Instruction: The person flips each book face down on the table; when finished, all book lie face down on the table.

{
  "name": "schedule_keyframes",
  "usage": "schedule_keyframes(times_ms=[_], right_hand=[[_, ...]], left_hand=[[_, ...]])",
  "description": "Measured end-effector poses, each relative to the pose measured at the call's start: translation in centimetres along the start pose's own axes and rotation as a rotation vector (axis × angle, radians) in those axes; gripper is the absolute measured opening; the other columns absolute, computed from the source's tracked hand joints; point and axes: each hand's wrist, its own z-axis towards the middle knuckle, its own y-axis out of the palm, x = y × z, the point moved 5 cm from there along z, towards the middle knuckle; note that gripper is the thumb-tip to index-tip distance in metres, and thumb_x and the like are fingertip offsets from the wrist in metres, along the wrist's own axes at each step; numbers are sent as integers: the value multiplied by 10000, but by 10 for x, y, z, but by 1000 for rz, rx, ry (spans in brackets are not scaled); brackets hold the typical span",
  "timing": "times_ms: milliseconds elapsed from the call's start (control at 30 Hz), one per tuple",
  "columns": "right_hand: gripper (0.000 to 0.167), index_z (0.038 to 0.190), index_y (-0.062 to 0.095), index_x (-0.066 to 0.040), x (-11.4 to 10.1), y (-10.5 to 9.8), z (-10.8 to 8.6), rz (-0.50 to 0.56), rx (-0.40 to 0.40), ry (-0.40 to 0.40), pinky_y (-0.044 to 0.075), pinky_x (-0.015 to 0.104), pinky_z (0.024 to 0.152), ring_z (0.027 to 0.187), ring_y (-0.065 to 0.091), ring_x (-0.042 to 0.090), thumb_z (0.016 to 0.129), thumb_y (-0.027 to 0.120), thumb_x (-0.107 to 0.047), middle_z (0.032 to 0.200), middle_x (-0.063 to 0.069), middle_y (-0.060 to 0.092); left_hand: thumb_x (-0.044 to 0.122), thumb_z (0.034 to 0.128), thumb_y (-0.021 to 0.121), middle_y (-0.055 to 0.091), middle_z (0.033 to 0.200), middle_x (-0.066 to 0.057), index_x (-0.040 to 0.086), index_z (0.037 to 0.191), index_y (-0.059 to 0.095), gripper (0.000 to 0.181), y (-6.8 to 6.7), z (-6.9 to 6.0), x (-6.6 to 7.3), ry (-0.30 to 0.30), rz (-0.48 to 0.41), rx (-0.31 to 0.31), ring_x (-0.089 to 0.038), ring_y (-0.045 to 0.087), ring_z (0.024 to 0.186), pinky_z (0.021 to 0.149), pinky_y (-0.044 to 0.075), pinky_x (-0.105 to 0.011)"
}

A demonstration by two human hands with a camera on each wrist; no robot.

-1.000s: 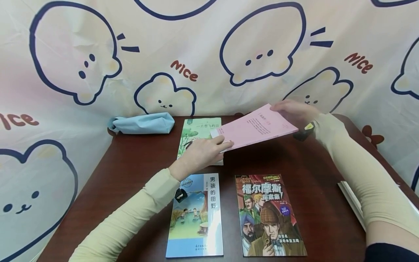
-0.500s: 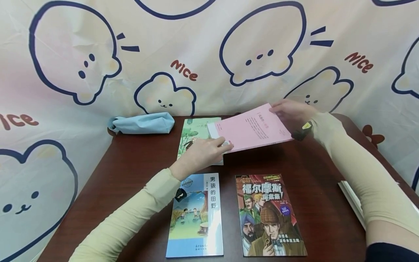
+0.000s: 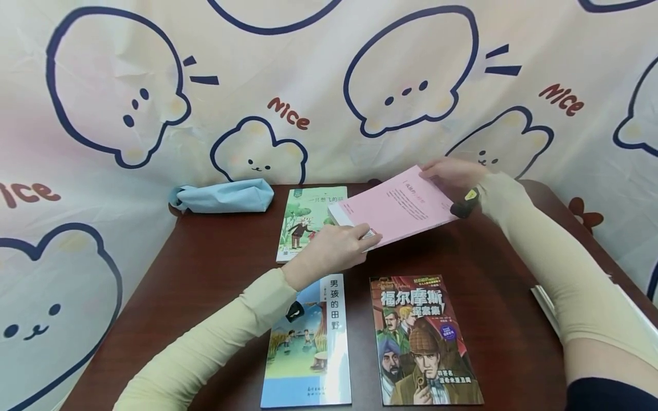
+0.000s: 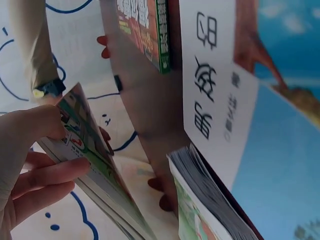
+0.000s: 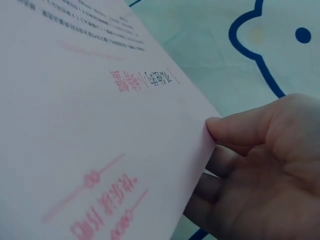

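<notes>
A pink book (image 3: 406, 205) is held tilted above the back of the table, its pink printed cover facing up. The left hand (image 3: 336, 248) pinches its near left corner between thumb and fingers. At the far right edge the right hand (image 3: 454, 174) grips it, and in the right wrist view the thumb lies on the pink cover (image 5: 100, 120) with the fingers behind. The left wrist view shows the left hand (image 4: 37, 165) at the book's edge, with a colourful underside (image 4: 95, 145). Left of the pink book lies a green book (image 3: 303, 220).
A blue book (image 3: 298, 365) and a detective book (image 3: 426, 342) lie side by side at the front of the dark table (image 3: 216, 245). A light blue pouch (image 3: 226, 196) sits at the back left. Another book (image 3: 546, 305) is partly hidden under the right forearm.
The left hand has moved slightly right and nearer with its corner of the pink book, uncovering more of the green book. The right hand has shifted slightly left, still gripping.
</notes>
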Motion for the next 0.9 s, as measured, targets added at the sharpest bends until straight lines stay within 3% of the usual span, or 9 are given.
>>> schedule_keyframes(times_ms=[233, 400, 500, 733, 900], right_hand=[[411, 1424, 417, -128, -7, -2, 7, -155, 25, -11, 488, 366, 876, 1118, 605, 283, 1035, 417, -262, 1311, 139, 557], [458, 1460, 358, -77, -13, -2, 8, -271, 73, -23, 419, 377, 945, 1214, 505, 294, 1037, 405, -244, 1367, 149, 480], [439, 1442, 387, -55, -16, -1, 15, -318, 87, -44, 398, 388, 963, 1228, 480, 310, 1037, 404, -224, 1366, 161, 475], [428, 1413, 437, -9, -15, -2, 39, -423, 133, -50, 408, 384, 908, 1122, 488, 307, 1019, 440, -175, 1260, 178, 504], [401, 1391, 435, 14, -15, -4, 51, -438, 143, -50, 399, 397, 945, 1131, 478, 305, 1022, 405, -140, 1272, 181, 490]], left_hand=[[240, 863, 643, 657, 887, 32, 197, 1113, 686, 257, 3, 10, 12, 25, 25, 51, -49, 543, 539, 417, 370, -213], [206, 874, 610, 666, 864, 35, 170, 1070, 705, 221, 8, 19, 20, 24, 23, 71, -46, 577, 551, 419, 411, -220], [203, 893, 595, 675, 867, 45, 169, 1065, 714, 211, 13, 24, 25, 14, 24, 45, -46, 583, 556, 421, 422, -223], [163, 959, 522, 652, 825, 51, 162, 1028, 717, 207, 27, 37, 40, 14, 71, -80, -55, 548, 564, 449, 450, -230], [146, 992, 480, 652, 844, 60, 162, 994, 718, 239, 38, 50, 46, 1, 99, -115, -49, 571, 602, 497, 494, -236]])
